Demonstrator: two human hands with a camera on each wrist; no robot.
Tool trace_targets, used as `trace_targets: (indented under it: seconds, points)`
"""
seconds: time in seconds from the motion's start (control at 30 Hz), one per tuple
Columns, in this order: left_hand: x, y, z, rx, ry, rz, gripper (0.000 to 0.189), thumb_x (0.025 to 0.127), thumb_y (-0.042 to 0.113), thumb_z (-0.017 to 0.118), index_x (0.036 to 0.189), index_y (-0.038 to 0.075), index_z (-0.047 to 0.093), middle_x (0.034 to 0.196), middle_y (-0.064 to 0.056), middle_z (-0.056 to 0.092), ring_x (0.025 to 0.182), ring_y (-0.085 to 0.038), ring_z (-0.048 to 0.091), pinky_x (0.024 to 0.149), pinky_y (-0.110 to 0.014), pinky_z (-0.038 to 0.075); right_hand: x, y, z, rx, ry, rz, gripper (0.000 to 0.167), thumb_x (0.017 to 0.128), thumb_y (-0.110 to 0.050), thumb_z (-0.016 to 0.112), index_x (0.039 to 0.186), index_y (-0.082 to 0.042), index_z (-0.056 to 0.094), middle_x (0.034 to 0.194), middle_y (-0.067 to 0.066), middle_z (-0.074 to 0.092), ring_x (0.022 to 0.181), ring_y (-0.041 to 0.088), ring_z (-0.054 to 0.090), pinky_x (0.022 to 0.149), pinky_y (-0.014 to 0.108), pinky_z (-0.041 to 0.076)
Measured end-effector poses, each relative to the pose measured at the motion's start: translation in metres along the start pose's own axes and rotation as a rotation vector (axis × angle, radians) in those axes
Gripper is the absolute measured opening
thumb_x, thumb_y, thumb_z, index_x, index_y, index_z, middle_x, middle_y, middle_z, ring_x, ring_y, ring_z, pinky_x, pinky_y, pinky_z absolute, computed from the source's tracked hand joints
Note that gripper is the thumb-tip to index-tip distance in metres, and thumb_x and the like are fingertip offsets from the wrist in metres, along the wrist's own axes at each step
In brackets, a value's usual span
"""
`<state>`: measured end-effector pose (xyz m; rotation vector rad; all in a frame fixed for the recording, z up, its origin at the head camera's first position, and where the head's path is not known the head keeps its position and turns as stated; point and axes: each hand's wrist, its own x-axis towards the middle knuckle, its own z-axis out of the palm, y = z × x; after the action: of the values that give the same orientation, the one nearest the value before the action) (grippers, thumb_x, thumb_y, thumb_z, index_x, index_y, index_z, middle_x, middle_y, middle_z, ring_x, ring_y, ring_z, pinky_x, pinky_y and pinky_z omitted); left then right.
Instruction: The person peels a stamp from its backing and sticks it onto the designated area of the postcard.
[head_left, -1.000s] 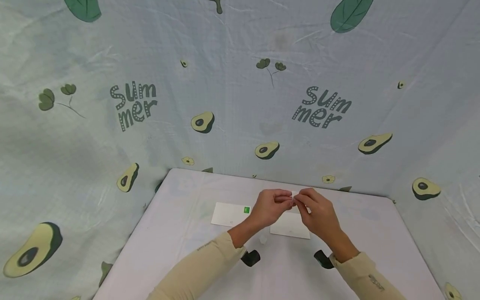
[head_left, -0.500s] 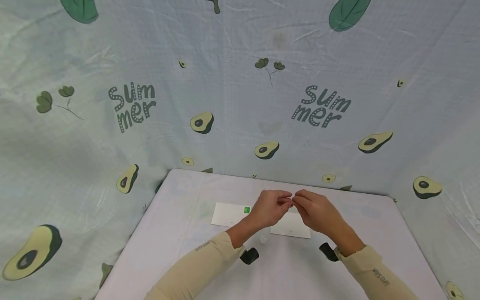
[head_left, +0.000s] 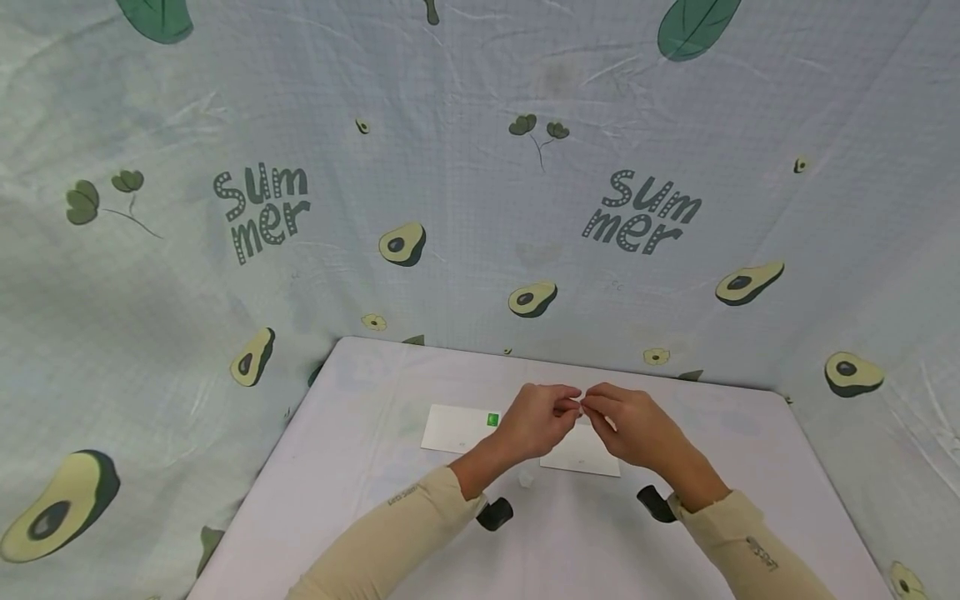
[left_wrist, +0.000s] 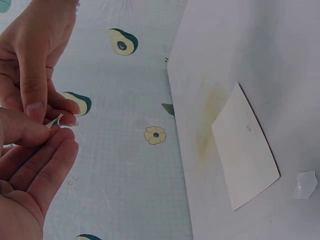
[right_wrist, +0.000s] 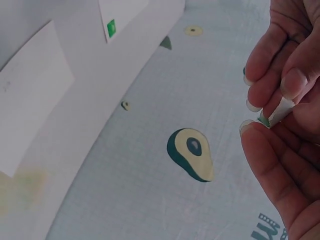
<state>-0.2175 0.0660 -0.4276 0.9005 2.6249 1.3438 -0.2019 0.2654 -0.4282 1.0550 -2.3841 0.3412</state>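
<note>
Above the right-hand white envelope point(head_left: 577, 452), my left hand point(head_left: 537, 421) and right hand point(head_left: 628, 423) meet fingertip to fingertip. Between them is a small green-and-white sticker point(right_wrist: 282, 111), mostly covered by fingers; in the left wrist view its bent corner point(left_wrist: 56, 121) pokes out. My left thumb and fingers pinch it from one side, my right thumb and fingers from the other. Left of the hands lies a second white envelope point(head_left: 452, 429) with a green stamp point(head_left: 492, 419) at its upper right corner, its right end partly hidden by my left wrist.
A small whitish, shiny scrap point(left_wrist: 306, 184) lies on the white table point(head_left: 375, 500), nearer me than the right-hand envelope. Black wrist devices point(head_left: 495, 514) hang beneath both wrists. A printed cloth point(head_left: 465, 183) with avocados rises behind the table and at its sides.
Both hands have sunk slightly, and my right forearm has swung a little to the right. The white bit seen between the fingertips a second ago is now hidden in the head view.
</note>
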Motion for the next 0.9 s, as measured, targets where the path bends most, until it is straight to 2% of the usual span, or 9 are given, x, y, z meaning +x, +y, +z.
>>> trace_targets:
  seconds: [0.27,0.4,0.57,0.7,0.9]
  points:
    - [-0.003,-0.001,0.001,-0.021,-0.010,-0.011,0.035,0.102,0.008,0.066,0.136,-0.002,0.066,0.113,-0.012,0.080,0.100,-0.015,0.079,0.080,-0.016,0.061,-0.003,0.000,0.002,0.093,0.034,0.058,0.016,0.080,0.004,0.083,0.094,-0.001,0.077,0.093,0.005,0.076,0.073,0.011,0.072,0.064,0.025,0.061]
    - [-0.004,-0.001,0.000,-0.002,-0.013,0.003,0.037,0.102,0.008,0.065,0.138,-0.002,0.064,0.114,-0.012,0.080,0.102,-0.016,0.079,0.080,-0.015,0.061,-0.003,-0.001,0.004,0.094,0.056,0.047,0.015,0.080,0.003,0.084,0.092,-0.002,0.077,0.091,0.005,0.075,0.071,0.012,0.071,0.063,0.024,0.061]
    - [-0.005,0.000,0.000,0.018,-0.008,0.012,0.038,0.102,0.008,0.064,0.139,-0.002,0.062,0.115,-0.013,0.080,0.102,-0.016,0.079,0.079,-0.015,0.060,-0.003,-0.002,0.006,0.012,0.071,-0.010,0.018,0.077,0.007,0.084,0.092,0.000,0.074,0.089,0.007,0.075,0.069,0.014,0.072,0.062,0.025,0.061]
    - [-0.005,0.001,0.000,0.026,0.005,-0.005,0.039,0.102,0.008,0.064,0.141,0.000,0.059,0.117,-0.012,0.079,0.103,-0.016,0.079,0.080,-0.016,0.061,-0.002,-0.005,0.007,-0.047,0.094,-0.047,0.025,0.072,0.008,0.085,0.093,0.002,0.073,0.090,0.010,0.075,0.069,0.017,0.072,0.061,0.026,0.061]
    - [-0.007,0.002,0.001,0.012,0.054,-0.014,0.037,0.102,0.008,0.064,0.137,0.002,0.055,0.119,-0.012,0.079,0.104,-0.017,0.079,0.081,-0.019,0.062,0.000,-0.011,0.010,-0.173,0.136,-0.047,0.023,0.072,0.007,0.082,0.089,-0.001,0.069,0.085,0.007,0.069,0.063,0.015,0.065,0.055,0.027,0.058]
